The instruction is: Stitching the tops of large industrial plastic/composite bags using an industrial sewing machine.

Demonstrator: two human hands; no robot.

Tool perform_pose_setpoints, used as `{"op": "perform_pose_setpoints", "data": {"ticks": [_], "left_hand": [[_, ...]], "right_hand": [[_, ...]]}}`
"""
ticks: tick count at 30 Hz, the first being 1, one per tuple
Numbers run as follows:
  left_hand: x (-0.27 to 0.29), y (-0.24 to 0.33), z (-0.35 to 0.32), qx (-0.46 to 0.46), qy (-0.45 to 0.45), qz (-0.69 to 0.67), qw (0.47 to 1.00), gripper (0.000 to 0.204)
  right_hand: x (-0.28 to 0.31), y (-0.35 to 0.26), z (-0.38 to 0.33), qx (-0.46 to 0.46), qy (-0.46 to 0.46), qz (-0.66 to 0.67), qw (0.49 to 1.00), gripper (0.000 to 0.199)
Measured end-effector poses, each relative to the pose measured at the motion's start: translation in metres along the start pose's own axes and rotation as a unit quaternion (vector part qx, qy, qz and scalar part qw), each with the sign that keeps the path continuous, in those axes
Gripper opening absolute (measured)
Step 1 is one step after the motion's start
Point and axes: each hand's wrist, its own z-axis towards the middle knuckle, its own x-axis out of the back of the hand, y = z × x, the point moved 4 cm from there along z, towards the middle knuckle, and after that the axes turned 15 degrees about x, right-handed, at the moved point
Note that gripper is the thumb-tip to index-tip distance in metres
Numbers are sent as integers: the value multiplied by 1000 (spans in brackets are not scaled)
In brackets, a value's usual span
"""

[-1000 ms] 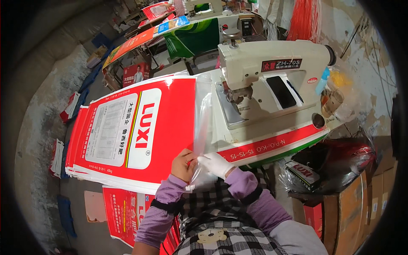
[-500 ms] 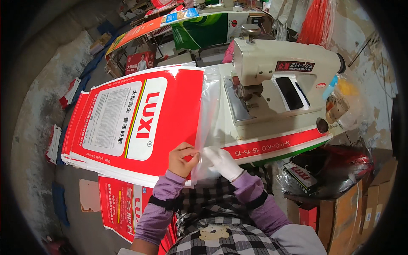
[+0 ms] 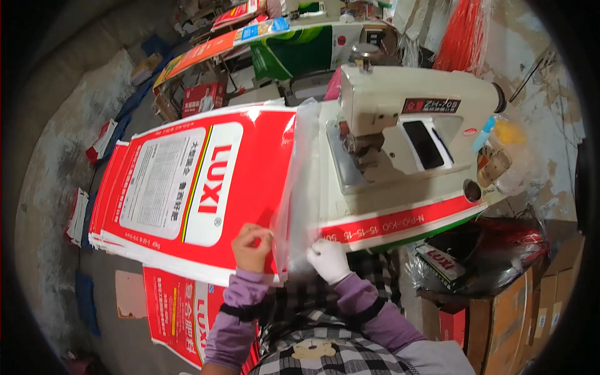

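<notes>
A red and white printed sack (image 3: 262, 181) lies on top of a stack of similar sacks, with a clear plastic liner (image 3: 301, 181) sticking out along its right edge. My bare left hand (image 3: 252, 247) is closed in a pinch over the sack's near right corner; what lies between thumb and finger is too small to make out. To its right, my right hand (image 3: 329, 260), in a white glove, is closed at the near end of the liner, its fingertips on the film. Blur hides the film's exact edge between the hands.
A cream sewing machine (image 3: 375, 94) stands right of the stack on a worktable, with a black phone (image 3: 423, 145) on its base. Red and white threads (image 3: 462, 40) hang behind. Cardboard boxes (image 3: 506, 319) stand at lower right, and another red sack (image 3: 181, 306) hangs below the stack.
My hands have moved apart: the left has gone left over the sack, and the right has shifted slightly right and nearer to me. The sack stays in place.
</notes>
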Motion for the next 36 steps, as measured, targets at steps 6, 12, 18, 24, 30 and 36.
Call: {"op": "perform_pose_setpoints", "data": {"ticks": [6, 12, 18, 24, 30, 36], "left_hand": [[2, 11, -6, -57, -97, -22, 993, 8], [4, -61, 11, 121, -93, -247, 957, 35], [9, -10, -2, 128, -222, 559, 789, 29], [43, -10, 2, 82, -63, 292, 951, 28], [39, -13, -12, 125, -61, 152, 979, 30], [34, 24, -15, 37, -80, 375, 923, 29]], "right_hand": [[34, -81, 37, 113, 19, 122, 986, 29], [-8, -83, 62, 57, -20, 265, 962, 20], [-35, -48, 52, 57, -110, 316, 941, 15], [-36, -61, 24, 115, -125, 365, 915, 30], [-43, -75, 16, 230, -166, 203, 937, 31], [-34, -65, 35, 15, -294, 576, 763, 20]]}}
